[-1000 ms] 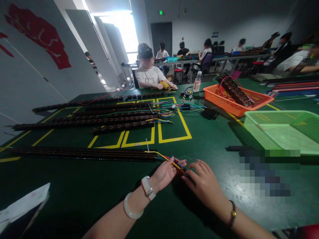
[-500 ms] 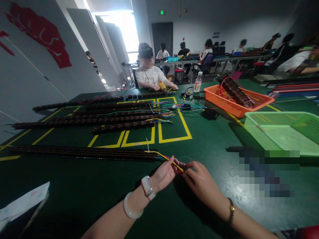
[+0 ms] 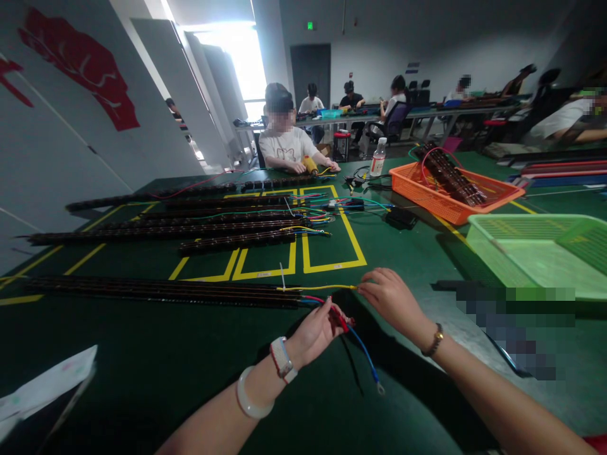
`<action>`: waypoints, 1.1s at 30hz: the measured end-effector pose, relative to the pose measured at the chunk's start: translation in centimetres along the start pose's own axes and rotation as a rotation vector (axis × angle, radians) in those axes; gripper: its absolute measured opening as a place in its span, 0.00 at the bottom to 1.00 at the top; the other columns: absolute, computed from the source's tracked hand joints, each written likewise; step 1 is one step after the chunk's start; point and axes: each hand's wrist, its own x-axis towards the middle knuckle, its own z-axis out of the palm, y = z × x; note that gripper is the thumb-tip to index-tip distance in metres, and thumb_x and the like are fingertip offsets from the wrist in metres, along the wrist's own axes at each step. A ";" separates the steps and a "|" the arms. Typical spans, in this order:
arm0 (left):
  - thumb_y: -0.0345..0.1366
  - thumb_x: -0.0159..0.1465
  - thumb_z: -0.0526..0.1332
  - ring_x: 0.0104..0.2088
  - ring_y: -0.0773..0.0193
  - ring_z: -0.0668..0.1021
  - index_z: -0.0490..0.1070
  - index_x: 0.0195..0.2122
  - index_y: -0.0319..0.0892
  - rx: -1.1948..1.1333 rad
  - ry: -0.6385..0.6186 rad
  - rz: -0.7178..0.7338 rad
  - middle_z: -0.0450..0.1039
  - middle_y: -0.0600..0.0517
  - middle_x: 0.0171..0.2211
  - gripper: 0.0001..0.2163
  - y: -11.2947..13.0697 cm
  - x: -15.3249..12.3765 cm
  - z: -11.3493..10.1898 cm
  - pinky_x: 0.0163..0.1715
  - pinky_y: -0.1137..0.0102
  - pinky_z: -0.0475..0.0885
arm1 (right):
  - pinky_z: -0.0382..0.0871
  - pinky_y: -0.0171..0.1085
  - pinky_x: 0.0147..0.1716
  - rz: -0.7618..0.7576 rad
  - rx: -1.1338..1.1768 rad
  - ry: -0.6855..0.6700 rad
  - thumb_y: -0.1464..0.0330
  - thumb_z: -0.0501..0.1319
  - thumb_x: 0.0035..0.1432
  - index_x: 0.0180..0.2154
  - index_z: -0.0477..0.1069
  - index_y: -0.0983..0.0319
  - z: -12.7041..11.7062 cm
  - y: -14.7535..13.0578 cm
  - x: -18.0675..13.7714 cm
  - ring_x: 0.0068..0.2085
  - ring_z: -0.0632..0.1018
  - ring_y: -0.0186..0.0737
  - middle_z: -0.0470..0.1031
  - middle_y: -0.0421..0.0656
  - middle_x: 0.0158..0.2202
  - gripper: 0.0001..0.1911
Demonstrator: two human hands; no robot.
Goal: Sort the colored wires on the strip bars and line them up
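Right hand [image 3: 396, 303]: fingers pinch the end of the yellow wire [image 3: 329, 288], which runs nearly level. Left hand [image 3: 312, 336]: fingers curl around the red wire [image 3: 342, 321] and blue wire [image 3: 365, 349]; the blue droops beyond, ending in a ring terminal [image 3: 380, 389]. All three lead to a long dark bar [image 3: 165, 291], flat on the green worktop [image 3: 190, 366].

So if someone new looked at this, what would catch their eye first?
Probably the right hand, near centre, pinching the end of a yellow wire that runs from the nearest dark bundle at left. Beside it, the left hand holds a red wire and a blue wire. Next, likely the orange basket and the pale green basket, on the right of the table.
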 end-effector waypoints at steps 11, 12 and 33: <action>0.38 0.64 0.55 0.32 0.64 0.77 0.68 0.31 0.37 0.002 -0.004 0.000 0.73 0.49 0.28 0.10 0.1 -0.1 0.2 0.44 0.63 0.68 | 0.58 0.35 0.35 -0.021 -0.098 -0.121 0.68 0.58 0.61 0.35 0.73 0.61 3.8 3.2 3.0 0.35 0.73 0.38 0.76 0.42 0.34 0.06; 0.38 0.64 0.55 0.32 0.64 0.77 0.68 0.31 0.37 0.006 -0.006 0.001 0.73 0.49 0.28 0.10 0.1 -0.1 0.2 0.44 0.63 0.68 | 0.57 0.36 0.35 -0.024 -0.122 -0.116 0.68 0.58 0.61 0.35 0.74 0.61 4.2 3.3 3.0 0.35 0.73 0.38 0.75 0.42 0.33 0.06; 0.39 0.64 0.54 0.34 0.62 0.77 0.69 0.29 0.36 0.019 0.003 -0.011 0.73 0.48 0.28 0.12 0.2 -0.2 0.3 0.47 0.62 0.67 | 0.57 0.36 0.37 -0.194 -0.171 -0.108 0.70 0.55 0.63 0.46 0.72 0.60 6.3 4.9 4.0 0.35 0.70 0.39 0.74 0.44 0.35 0.11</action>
